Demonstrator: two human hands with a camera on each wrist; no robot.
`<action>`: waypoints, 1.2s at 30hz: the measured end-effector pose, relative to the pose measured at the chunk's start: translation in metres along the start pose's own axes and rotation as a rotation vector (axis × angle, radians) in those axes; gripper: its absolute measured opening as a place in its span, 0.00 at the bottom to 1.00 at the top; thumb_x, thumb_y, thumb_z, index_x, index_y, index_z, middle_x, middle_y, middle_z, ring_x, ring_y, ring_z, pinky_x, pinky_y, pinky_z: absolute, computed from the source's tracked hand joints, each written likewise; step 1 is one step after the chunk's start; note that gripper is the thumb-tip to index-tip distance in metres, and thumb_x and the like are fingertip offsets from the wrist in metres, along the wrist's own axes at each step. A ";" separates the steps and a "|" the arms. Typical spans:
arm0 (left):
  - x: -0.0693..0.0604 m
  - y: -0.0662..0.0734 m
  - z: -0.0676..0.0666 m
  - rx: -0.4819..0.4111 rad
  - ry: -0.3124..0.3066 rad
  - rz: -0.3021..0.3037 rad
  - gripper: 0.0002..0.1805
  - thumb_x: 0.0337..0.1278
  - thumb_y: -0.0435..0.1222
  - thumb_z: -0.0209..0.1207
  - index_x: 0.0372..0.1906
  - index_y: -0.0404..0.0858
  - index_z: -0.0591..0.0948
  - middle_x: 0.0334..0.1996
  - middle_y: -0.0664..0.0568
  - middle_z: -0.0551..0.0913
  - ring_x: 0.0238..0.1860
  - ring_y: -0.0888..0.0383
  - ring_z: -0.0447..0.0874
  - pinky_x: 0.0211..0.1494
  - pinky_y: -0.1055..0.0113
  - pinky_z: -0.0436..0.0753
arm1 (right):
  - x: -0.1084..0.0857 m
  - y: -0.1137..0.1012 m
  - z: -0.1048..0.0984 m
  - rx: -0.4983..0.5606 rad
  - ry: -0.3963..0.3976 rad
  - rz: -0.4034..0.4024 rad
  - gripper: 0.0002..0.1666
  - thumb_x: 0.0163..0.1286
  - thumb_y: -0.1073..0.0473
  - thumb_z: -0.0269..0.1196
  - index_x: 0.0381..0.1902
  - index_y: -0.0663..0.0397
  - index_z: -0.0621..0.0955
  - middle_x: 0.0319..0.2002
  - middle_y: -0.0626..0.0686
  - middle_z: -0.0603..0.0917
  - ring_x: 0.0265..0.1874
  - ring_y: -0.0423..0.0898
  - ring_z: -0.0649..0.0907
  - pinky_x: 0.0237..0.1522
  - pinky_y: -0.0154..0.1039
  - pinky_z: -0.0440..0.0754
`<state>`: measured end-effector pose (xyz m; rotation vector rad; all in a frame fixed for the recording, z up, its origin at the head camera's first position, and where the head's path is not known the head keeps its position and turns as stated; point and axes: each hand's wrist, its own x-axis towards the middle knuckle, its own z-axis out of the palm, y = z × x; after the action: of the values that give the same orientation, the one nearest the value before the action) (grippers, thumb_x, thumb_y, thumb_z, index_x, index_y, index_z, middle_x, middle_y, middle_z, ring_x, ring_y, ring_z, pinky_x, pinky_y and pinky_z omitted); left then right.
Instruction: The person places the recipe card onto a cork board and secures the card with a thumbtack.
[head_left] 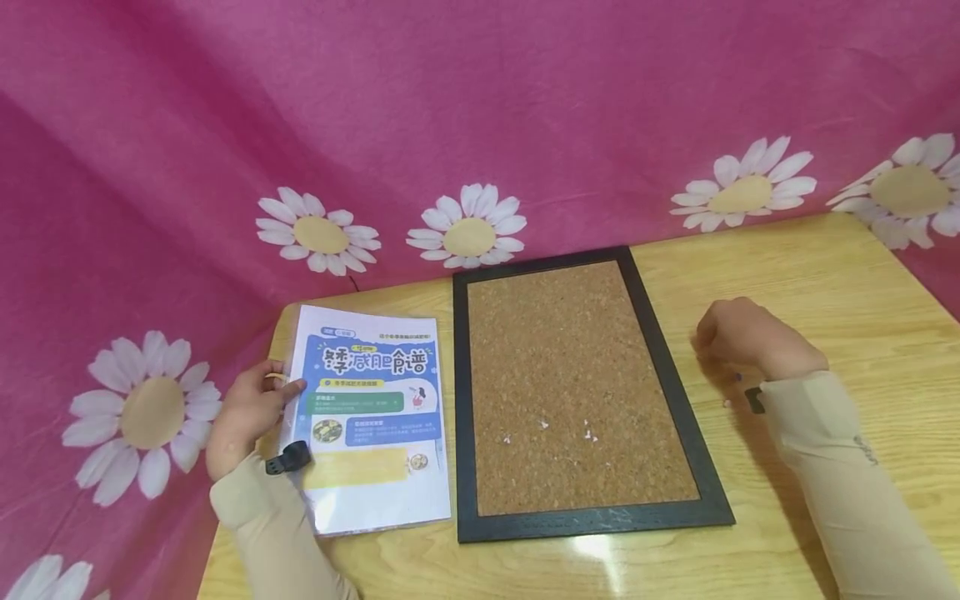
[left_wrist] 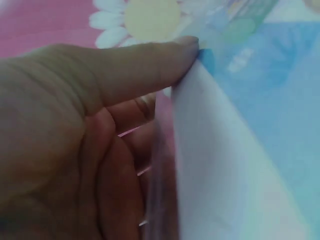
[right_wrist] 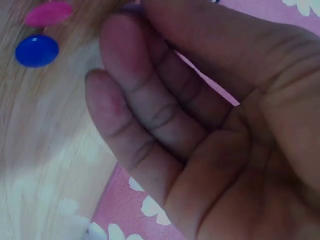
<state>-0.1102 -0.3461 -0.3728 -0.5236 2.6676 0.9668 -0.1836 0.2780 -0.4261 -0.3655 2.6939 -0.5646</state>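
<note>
At the left of the table my left hand (head_left: 251, 404) pinches the left edge of a printed sheet in a clear plastic sleeve (head_left: 375, 483), thumb on top. The left wrist view shows the thumb (left_wrist: 150, 62) pressing the sleeve's edge, other fingers beneath. On the right, my right hand (head_left: 757, 337) is low over the table with curled fingers. Its thumb and forefinger meet around a small purple thumbtack (right_wrist: 132, 7), mostly hidden. Beside those fingers lie a blue thumbtack (right_wrist: 36, 51) and a pink thumbtack (right_wrist: 48, 14).
Between the hands a cork board (head_left: 570, 358) with a black frame lies flat, with small white marks on its lower part. The wooden table (head_left: 847, 275) meets a pink cloth (head_left: 480, 108) with white daisies along its back and left sides.
</note>
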 end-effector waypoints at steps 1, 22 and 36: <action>-0.001 0.002 0.000 -0.009 0.010 0.007 0.23 0.75 0.41 0.57 0.65 0.32 0.72 0.48 0.39 0.79 0.40 0.52 0.83 0.40 0.67 0.78 | 0.000 0.001 0.000 0.007 0.005 -0.006 0.10 0.66 0.68 0.66 0.24 0.56 0.87 0.28 0.55 0.85 0.33 0.50 0.81 0.39 0.48 0.81; -0.021 0.003 -0.018 -0.320 0.025 0.300 0.12 0.78 0.33 0.52 0.59 0.40 0.75 0.35 0.74 0.83 0.36 0.70 0.84 0.39 0.69 0.83 | 0.000 -0.005 0.004 0.007 -0.011 -0.017 0.12 0.65 0.71 0.60 0.24 0.52 0.82 0.23 0.48 0.79 0.28 0.45 0.79 0.35 0.41 0.75; -0.020 0.012 -0.009 -0.835 0.022 0.517 0.14 0.75 0.24 0.51 0.49 0.46 0.80 0.37 0.62 0.90 0.34 0.68 0.88 0.32 0.73 0.83 | 0.004 -0.003 0.006 -0.048 0.064 -0.073 0.09 0.68 0.70 0.58 0.33 0.55 0.84 0.28 0.50 0.80 0.30 0.47 0.77 0.33 0.43 0.74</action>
<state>-0.0982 -0.3385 -0.3523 0.0453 2.3437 2.2438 -0.1840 0.2723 -0.4310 -0.4680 2.7687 -0.5422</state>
